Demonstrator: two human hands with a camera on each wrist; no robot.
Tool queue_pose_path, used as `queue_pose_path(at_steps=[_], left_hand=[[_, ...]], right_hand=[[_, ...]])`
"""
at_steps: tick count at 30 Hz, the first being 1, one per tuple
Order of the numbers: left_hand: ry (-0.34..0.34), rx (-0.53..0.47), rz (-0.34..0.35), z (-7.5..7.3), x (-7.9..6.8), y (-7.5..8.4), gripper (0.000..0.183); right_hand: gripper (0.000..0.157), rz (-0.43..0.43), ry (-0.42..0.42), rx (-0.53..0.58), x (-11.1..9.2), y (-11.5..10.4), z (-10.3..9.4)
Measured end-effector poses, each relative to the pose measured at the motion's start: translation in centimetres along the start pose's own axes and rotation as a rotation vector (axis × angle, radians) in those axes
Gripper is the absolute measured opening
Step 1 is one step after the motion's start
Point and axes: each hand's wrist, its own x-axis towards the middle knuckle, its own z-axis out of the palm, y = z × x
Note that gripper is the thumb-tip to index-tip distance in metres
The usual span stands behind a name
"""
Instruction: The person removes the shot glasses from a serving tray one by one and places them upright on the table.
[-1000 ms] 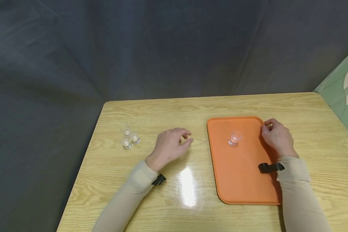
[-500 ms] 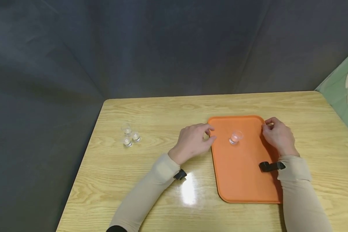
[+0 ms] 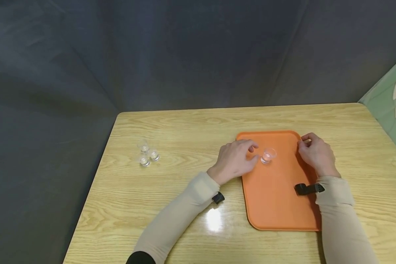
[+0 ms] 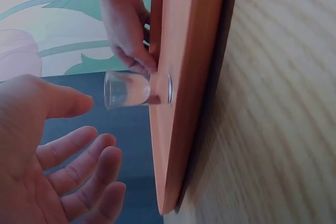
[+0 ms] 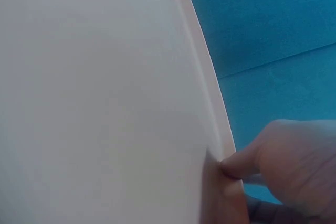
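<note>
A small clear shot glass [image 3: 267,156] stands upright on the orange tray [image 3: 280,201]. My left hand [image 3: 235,160] reaches over the tray's left rim, its thumb and fingers spread apart beside the glass. In the left wrist view, a gap shows between that hand [image 4: 58,156] and the glass [image 4: 126,88]. At the tray's far right corner, my right hand [image 3: 318,156] grips the rim. The right wrist view shows its thumb [image 5: 239,165] on the inner side of the edge; the other fingers are mostly hidden.
Three more shot glasses [image 3: 144,160] stand close together on the left part of the wooden table [image 3: 184,128]. Dark cloth [image 3: 198,55] hangs behind and to the left. A green patterned panel [image 3: 394,99] is at the right.
My left hand has moved right, from the bare wood over the tray's left rim to beside the glass. My right hand has stayed on the rim.
</note>
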Motion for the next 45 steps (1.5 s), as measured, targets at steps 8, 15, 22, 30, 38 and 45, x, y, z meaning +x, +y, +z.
queue_pose_path(at_steps=[8, 15, 22, 30, 38, 45], left_hand=[[-0.037, 0.069, -0.007, 0.8, 0.8, 0.6, 0.034], [-0.074, 0.092, -0.013, 1.1, 1.7, 1.3, 0.038], [-0.094, 0.119, -0.005, 1.4, 2.4, 1.8, 0.042], [-0.083, 0.144, 0.037, 1.9, 2.8, 1.8, 0.041], [-0.048, 0.131, 0.049, 2.1, 2.9, 1.7, 0.039], [-0.021, 0.088, 0.022, 2.1, 2.9, 1.5, 0.033]], right_hand=[[0.047, -0.008, 0.004, 0.0, 0.2, -0.1, 0.1], [0.047, 0.011, -0.008, 0.001, 0.1, 0.0, -0.1], [0.047, 0.007, -0.004, 0.001, 0.1, -0.1, -0.1], [0.047, 0.002, -0.003, 0.003, 0.1, -0.1, -0.2], [0.047, -0.004, -0.002, 0.007, 0.2, -0.2, -0.1], [0.046, 0.014, -0.006, 0.006, 0.2, -0.2, -0.2]])
